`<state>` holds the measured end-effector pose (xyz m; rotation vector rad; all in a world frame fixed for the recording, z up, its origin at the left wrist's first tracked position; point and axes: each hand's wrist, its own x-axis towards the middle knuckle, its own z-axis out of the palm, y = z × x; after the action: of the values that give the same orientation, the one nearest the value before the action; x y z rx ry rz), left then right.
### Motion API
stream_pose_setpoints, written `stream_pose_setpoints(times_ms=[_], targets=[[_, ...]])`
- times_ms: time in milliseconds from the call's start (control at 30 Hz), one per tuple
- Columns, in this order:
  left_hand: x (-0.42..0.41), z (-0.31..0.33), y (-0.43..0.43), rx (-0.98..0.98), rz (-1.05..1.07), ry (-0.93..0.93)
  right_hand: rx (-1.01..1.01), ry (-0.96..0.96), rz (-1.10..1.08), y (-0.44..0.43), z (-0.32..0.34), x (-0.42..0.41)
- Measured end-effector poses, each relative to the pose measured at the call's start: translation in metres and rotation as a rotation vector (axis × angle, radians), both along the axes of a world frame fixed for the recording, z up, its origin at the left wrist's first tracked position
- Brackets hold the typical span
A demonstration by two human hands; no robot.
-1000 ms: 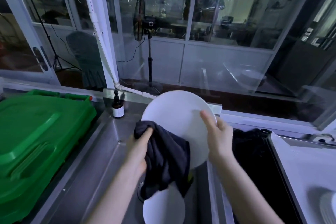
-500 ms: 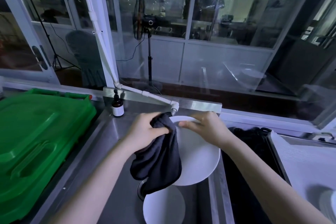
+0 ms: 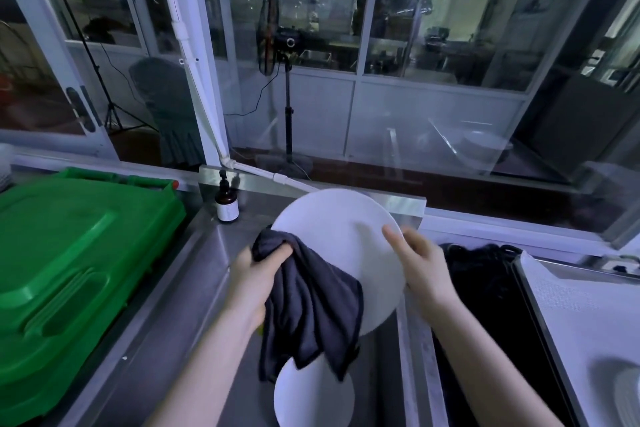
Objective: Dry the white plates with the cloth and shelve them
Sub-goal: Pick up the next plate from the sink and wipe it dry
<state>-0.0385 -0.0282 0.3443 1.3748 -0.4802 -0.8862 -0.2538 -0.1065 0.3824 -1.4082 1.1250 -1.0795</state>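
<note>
Steel sink [image 3: 207, 263] below a glass partition. Left hand [image 3: 254, 282] grips a bunched dark cloth [image 3: 308, 298] against the near-left face of a tilted white plate [image 3: 346, 243]. Right hand [image 3: 420, 265] pinches that plate's right rim, thumb on its face. A second white plate [image 3: 313, 395] lies in the basin, nearer. Green lid [image 3: 69, 270] left; brown bottle [image 3: 227, 203] on the far ledge.

Lower plate [image 3: 313, 399] cut by bottom edge, held plate [image 3: 346, 229] partly behind cloth [image 3: 311, 305], right hand [image 3: 420, 263] blurred
</note>
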Motion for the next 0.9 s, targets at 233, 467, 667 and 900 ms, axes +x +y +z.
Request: stream_pose_setpoints(times_ms=[233,467,667,900], targets=[[0.0,0.049,-0.015,-0.156,-0.497,-0.786,-0.415,0.656,0.426,-0.018,0.028,0.01],[-0.01,0.013,-0.006,-0.064,-0.137,-0.025,-0.051,0.058,0.043,-0.008,0.016,-0.002],[-0.016,-0.008,-0.004,0.059,0.039,0.127,0.16,-0.124,-0.14,0.003,-0.02,0.009],[0.01,0.031,-0.006,-0.124,-0.328,-0.456,-0.344,0.545,0.312,-0.019,0.025,0.0]])
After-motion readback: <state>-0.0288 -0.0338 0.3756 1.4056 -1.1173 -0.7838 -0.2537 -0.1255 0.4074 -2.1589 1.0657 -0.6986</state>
